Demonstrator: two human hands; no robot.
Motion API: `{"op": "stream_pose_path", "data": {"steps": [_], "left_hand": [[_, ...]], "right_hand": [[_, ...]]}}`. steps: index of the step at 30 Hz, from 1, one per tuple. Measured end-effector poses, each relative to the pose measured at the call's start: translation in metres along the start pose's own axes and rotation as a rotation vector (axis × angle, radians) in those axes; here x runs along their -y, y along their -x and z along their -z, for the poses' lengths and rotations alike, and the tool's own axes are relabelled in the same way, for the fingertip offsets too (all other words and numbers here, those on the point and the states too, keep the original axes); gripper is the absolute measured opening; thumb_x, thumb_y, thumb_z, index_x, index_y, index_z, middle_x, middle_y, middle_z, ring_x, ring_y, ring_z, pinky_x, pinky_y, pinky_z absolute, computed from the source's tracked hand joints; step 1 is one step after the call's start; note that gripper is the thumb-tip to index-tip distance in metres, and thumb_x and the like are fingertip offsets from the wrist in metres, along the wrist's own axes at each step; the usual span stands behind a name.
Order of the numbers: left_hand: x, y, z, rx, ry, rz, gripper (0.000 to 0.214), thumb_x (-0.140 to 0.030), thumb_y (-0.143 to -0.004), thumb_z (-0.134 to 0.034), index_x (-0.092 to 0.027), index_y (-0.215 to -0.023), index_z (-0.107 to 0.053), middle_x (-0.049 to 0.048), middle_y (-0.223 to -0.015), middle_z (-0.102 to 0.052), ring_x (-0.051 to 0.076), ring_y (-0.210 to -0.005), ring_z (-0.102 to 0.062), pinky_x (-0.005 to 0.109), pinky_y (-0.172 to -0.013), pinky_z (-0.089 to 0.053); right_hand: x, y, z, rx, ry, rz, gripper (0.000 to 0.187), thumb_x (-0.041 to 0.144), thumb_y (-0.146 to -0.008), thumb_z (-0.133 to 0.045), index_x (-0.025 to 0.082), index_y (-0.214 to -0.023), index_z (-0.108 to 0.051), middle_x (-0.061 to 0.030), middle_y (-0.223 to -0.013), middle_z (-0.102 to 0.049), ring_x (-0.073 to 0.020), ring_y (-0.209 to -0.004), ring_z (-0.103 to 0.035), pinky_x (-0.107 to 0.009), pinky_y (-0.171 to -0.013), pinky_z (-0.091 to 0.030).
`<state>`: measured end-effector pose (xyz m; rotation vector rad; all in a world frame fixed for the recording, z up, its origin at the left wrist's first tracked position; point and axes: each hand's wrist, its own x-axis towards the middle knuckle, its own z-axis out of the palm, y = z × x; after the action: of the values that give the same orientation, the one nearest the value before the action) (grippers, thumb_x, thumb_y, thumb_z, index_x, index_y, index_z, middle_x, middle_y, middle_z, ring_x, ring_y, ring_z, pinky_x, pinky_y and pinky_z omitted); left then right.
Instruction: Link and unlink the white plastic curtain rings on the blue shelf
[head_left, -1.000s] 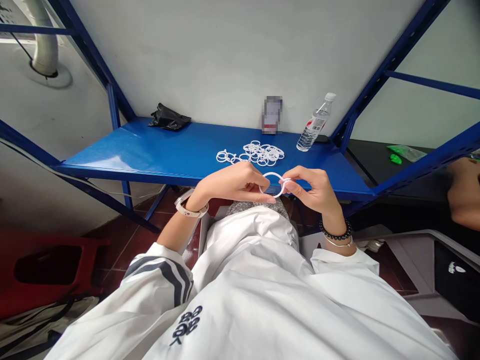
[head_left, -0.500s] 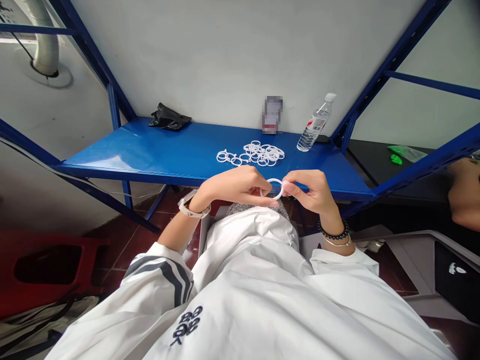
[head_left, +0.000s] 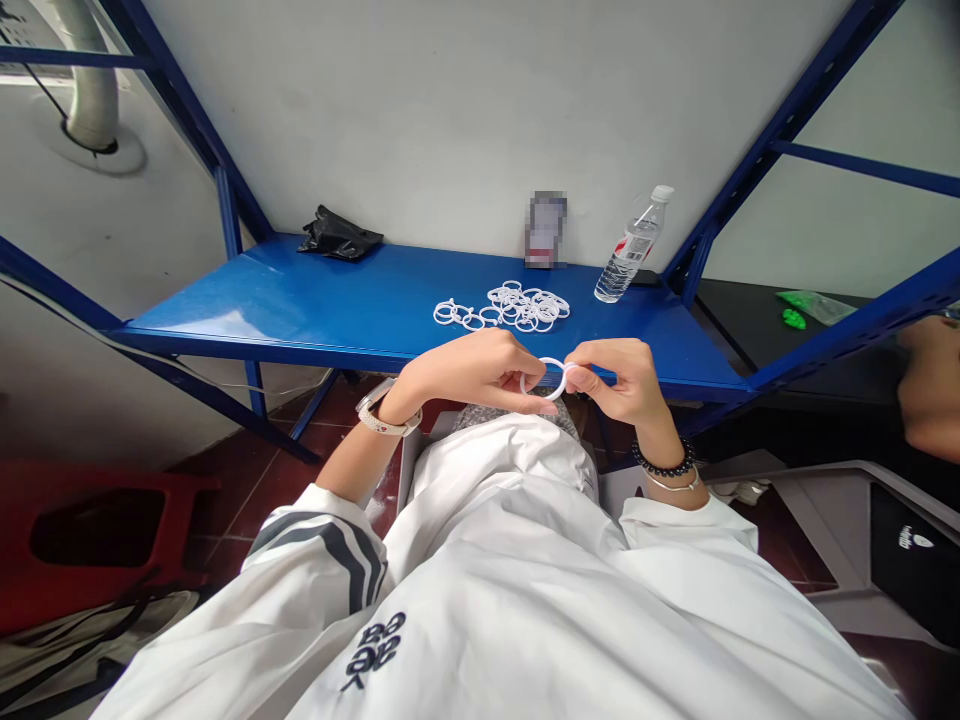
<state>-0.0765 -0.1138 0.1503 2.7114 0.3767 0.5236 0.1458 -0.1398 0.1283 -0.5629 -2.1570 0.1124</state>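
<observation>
A white ring [head_left: 553, 362] is held between my two hands, over my lap at the front edge of the blue table. My left hand [head_left: 484, 370] is closed on the ring's left side, its thumb stretched out along the lower edge. On the right side, my right hand [head_left: 615, 378] pinches the ring between thumb and forefinger. Just beyond my hands, a pile of white rings [head_left: 529, 307] lies on the blue table [head_left: 345, 300], with several linked ones trailing to the left.
A black plastic bag [head_left: 339, 235] lies at the back left. A blurred-out upright item [head_left: 546, 230] leans on the wall beside a water bottle [head_left: 634, 245]. On the right, another person's arm [head_left: 930, 390] shows near green pieces [head_left: 793, 318]. A red stool [head_left: 161, 540] stands at lower left.
</observation>
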Motion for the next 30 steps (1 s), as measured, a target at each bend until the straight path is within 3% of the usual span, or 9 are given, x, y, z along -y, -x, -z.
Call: {"op": "stream_pose_path", "data": {"steps": [30], "left_hand": [[0.012, -0.005, -0.004, 0.004, -0.036, 0.077, 0.048, -0.053, -0.091, -0.059, -0.016, -0.062, -0.051, 0.0011, -0.056, -0.059, 0.009, -0.049, -0.048, 0.024, -0.051, -0.026]], "right_hand": [[-0.014, -0.001, -0.005, 0.024, 0.015, 0.017, 0.035, 0.035, -0.1, -0.053, 0.019, -0.07, -0.062, 0.0021, -0.054, -0.06, -0.0096, -0.048, -0.053, -0.022, -0.051, -0.039]]}}
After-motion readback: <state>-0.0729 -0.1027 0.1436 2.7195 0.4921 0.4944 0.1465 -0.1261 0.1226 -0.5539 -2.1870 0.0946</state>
